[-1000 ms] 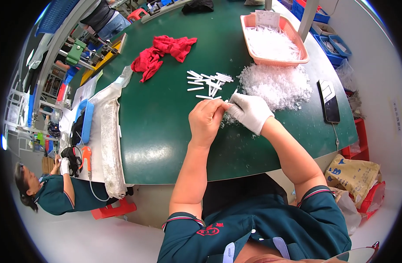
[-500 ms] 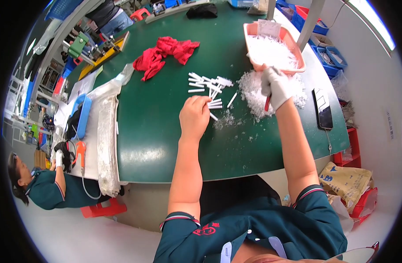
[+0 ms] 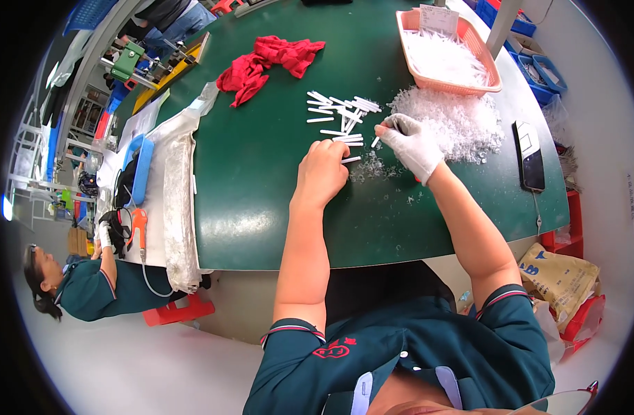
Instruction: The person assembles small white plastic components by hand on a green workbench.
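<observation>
My bare left hand [image 3: 322,169] rests on the green table with its fingers curled, and a short white stick [image 3: 352,159] pokes out by its thumb. Several more white sticks [image 3: 344,111] lie in a loose pile just beyond its fingertips. My right hand [image 3: 414,146], in a white glove, pinches another slim white piece [image 3: 375,142] between thumb and finger. A bit of a red tool [image 3: 418,180] shows under that palm; the rest of it is hidden. Clear scraps [image 3: 372,168] are scattered between the hands.
A heap of clear scraps [image 3: 462,121] lies beyond my right hand, before a peach basket [image 3: 493,81] of white sticks. A red cloth [image 3: 268,66] is at the far left, a phone [image 3: 529,155] at the right. A co-worker [image 3: 95,283] sits at the left.
My right hand has come left and nearer from the scrap heap to the sticks, and now pinches a white piece. The view has shifted a little; my left hand stays by the pile.
</observation>
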The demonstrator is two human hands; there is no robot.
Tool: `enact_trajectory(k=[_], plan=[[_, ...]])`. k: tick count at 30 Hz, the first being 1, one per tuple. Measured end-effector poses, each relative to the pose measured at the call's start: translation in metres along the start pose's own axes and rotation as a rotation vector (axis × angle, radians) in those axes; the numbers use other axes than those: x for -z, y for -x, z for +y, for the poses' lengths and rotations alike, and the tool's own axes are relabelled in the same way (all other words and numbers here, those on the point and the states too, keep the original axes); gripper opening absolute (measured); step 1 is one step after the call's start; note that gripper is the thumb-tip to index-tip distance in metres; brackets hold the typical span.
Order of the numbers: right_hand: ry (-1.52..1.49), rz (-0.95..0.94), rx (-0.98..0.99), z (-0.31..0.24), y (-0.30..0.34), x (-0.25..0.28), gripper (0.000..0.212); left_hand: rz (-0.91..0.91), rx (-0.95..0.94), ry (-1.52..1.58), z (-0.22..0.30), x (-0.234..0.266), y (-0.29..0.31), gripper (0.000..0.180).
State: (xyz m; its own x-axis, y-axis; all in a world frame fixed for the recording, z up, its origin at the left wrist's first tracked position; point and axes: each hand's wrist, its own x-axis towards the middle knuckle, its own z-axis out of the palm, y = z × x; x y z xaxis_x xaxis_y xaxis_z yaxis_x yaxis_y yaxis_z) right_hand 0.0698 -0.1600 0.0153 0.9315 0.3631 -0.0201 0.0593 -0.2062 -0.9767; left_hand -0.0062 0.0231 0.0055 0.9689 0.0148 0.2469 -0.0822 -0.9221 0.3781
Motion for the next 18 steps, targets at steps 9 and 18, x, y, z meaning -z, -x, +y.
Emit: enact_trajectory(k=[9,18], plan=[[0.453,0.047,0.284,-0.007,0.01,0.002,0.029,0.08,-0.002,0.298,0.009,0.006,-0.002,0.016],[0.518,-0.039,0.344,-0.026,0.022,0.002,0.039,0.324,-0.183,0.562,0.023,0.006,-0.003,0.023]])
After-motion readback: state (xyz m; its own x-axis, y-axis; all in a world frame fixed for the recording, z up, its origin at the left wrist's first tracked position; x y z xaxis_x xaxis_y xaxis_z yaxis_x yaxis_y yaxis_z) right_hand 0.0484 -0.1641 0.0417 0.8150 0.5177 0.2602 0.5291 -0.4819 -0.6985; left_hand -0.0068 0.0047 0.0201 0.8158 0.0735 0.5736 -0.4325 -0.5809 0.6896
